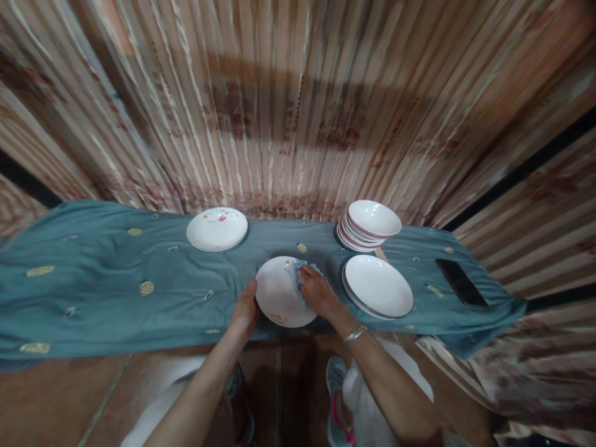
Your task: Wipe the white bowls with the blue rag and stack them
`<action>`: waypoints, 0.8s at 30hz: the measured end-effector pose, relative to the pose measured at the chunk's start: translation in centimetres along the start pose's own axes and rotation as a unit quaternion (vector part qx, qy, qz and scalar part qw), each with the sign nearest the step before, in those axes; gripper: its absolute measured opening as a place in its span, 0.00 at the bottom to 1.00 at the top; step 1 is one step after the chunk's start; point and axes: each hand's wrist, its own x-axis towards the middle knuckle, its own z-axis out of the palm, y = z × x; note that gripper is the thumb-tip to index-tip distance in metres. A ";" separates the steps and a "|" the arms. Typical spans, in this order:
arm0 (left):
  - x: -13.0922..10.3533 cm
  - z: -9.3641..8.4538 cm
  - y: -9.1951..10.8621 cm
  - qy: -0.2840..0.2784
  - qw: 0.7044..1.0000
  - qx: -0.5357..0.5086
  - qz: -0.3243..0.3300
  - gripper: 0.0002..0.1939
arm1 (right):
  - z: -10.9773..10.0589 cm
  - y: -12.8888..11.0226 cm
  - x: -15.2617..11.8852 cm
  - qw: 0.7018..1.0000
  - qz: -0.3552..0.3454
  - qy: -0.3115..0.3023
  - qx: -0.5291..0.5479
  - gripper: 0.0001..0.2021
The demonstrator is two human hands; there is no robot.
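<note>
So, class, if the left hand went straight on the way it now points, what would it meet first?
Most likely the white plate, whose left rim the left hand touches; whether it would pass underneath is hard to judge.

No text, brand or number legible. Small script-like marks on curtain [279, 74], 12 o'clock, and plate [216, 231], 9 o'clock, were too blurred.
</note>
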 end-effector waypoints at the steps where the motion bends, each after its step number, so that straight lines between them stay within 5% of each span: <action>1: 0.0 0.1 0.0 0.002 1.000 0.001 0.000 0.08 | 0.2 -0.1 0.3 1.000 -0.005 0.009 0.013 0.18; 18: 0.7 -0.8 -0.9 -0.041 0.999 -0.014 0.006 0.23 | 4.1 -1.2 4.0 0.961 -0.033 0.085 0.261 0.25; 24: 1.0 -1.1 -1.3 -0.044 0.999 -0.023 0.004 0.24 | 4.0 -3.0 4.2 0.934 -0.030 0.033 0.355 0.25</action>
